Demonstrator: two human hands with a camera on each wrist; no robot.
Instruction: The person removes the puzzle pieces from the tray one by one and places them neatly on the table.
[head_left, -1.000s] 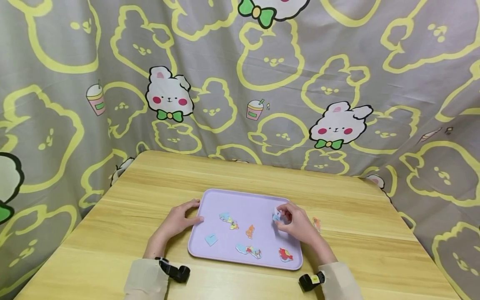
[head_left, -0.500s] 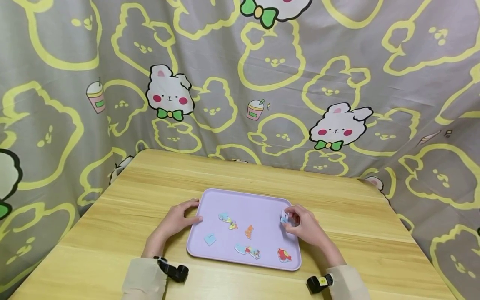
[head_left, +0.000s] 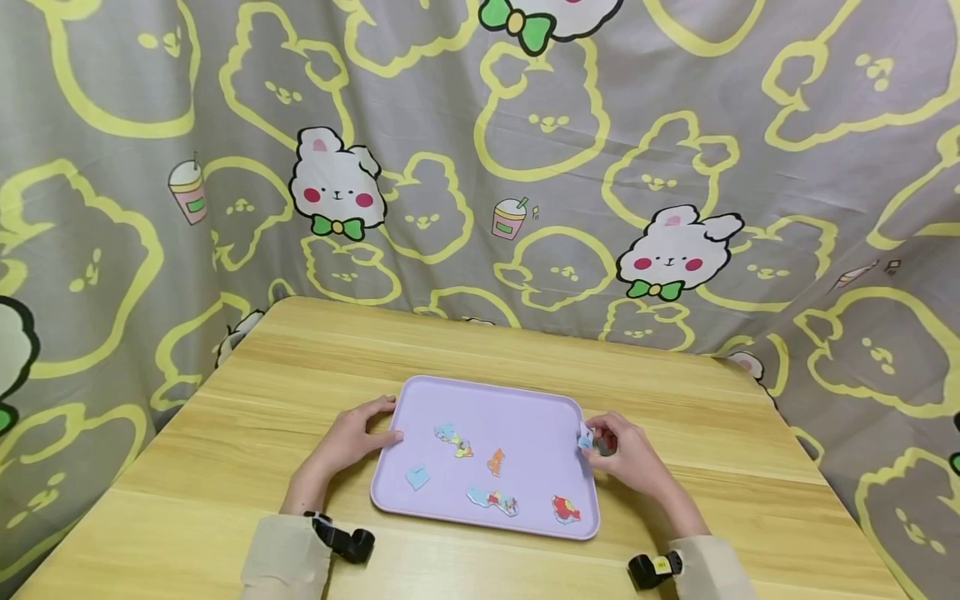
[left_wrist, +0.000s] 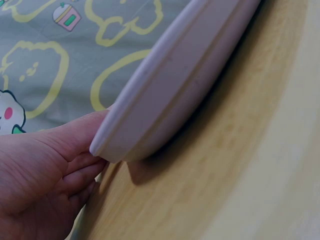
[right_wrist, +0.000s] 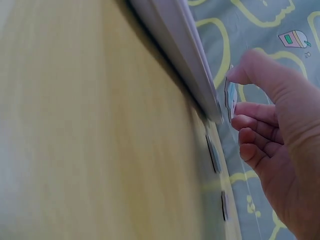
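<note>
A lavender tray (head_left: 517, 417) lies on the wooden table. At its left rim is my left hand (head_left: 355, 437), thumb over the edge and fingers on the outer side, gripping it. Between thumb and fingers, my right hand (head_left: 633, 457) pinches a small light-blue and white puzzle piece (head_left: 585, 437) over the right rim. On the tray lie a blue piece (head_left: 417, 477), an orange piece (head_left: 496, 462), a red piece (head_left: 566, 508) and two multicoloured clusters, an upper cluster (head_left: 454, 440) and a lower cluster (head_left: 492, 500). The right wrist view shows the pinched piece (right_wrist: 230, 95) edge-on.
Outside the tray, one thin piece (right_wrist: 213, 154) and another piece (right_wrist: 224, 205) lie on the table in the right wrist view. A grey patterned curtain (head_left: 435, 108) hangs behind the table (head_left: 300, 350). Each wrist wears a black camera.
My right hand has moved right with the pinched puzzle piece, from above the tray's inside to its right rim. My left hand stays at the left rim; the tray's pieces lie as before.
</note>
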